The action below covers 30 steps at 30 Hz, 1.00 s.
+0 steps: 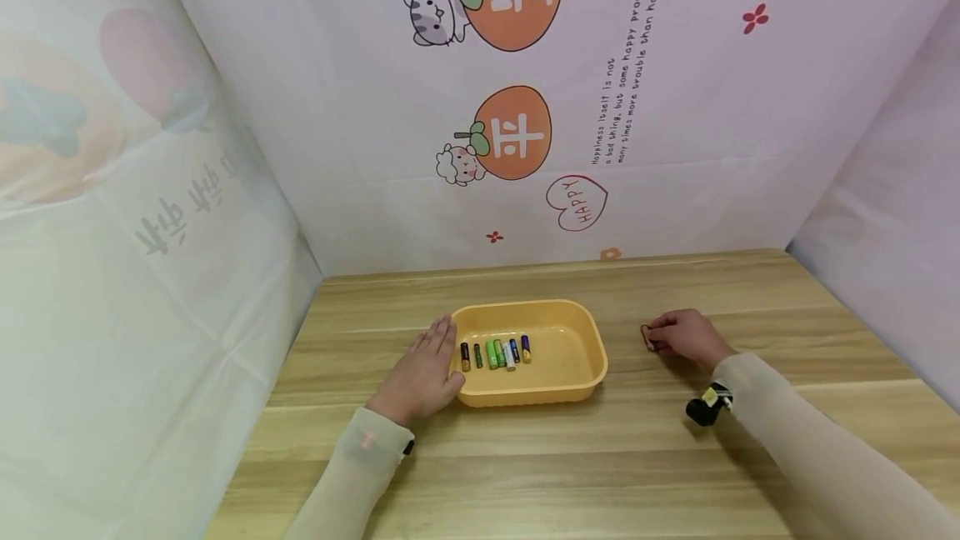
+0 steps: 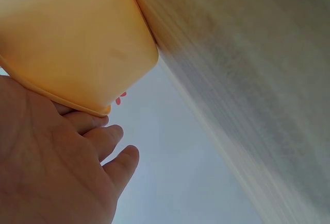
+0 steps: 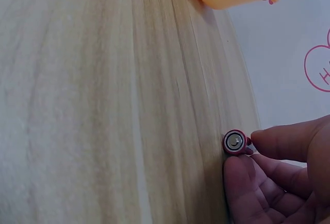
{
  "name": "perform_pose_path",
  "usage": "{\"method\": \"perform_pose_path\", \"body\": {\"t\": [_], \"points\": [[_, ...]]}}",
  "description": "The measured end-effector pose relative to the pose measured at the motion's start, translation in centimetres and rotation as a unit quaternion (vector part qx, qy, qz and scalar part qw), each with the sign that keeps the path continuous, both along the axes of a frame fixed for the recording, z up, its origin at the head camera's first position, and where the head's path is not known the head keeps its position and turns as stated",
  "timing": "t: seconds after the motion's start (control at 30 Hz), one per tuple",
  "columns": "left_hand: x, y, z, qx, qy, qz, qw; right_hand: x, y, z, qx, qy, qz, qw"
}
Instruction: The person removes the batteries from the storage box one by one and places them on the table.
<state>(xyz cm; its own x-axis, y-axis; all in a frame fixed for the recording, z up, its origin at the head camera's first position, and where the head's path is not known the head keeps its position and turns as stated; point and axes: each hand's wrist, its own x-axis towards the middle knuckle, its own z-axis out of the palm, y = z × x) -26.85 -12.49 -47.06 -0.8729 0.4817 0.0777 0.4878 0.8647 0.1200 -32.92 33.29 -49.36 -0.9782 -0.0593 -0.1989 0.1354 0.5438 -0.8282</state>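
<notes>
A yellow plastic basin [image 1: 558,396] stands on the wooden table, and several small batteries [image 1: 501,354] of mixed colours lie in a row in its left half. My left hand [image 1: 423,369] rests against the basin's left rim, fingers extended. From below, the left wrist view shows those fingers [image 2: 105,137] touching the outside edge. To the right of the basin, my right hand [image 1: 686,337] pinches a red-edged battery [image 3: 235,142] low at the table surface. One round end of this battery faces the right wrist camera; most of its length is hidden.
The wood-grain table [image 1: 555,473] runs up to a white printed cloth [image 1: 375,148] at the back. More cloth hangs at the left and right sides. A small black device [image 1: 705,408] is strapped at the right wrist.
</notes>
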Motion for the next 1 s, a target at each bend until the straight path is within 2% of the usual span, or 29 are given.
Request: {"method": "perform_pose_path", "body": {"t": [0.47,0.7,1.0], "points": [[0.0,0.0,-0.2,0.006,0.002,-0.003,1.0000,-0.2,0.3,0.2,0.006,0.002,0.009,1.000],[0.1,-0.1,0.0,0.002,0.004,-0.007,1.0000,0.2,0.5,0.8,-0.001,0.017,0.026,1.000],[0.0,-0.1,-0.1,0.005,0.006,-0.005,1.0000,0.3,0.5,2.1,0.055,0.041,0.046,0.997]]}}
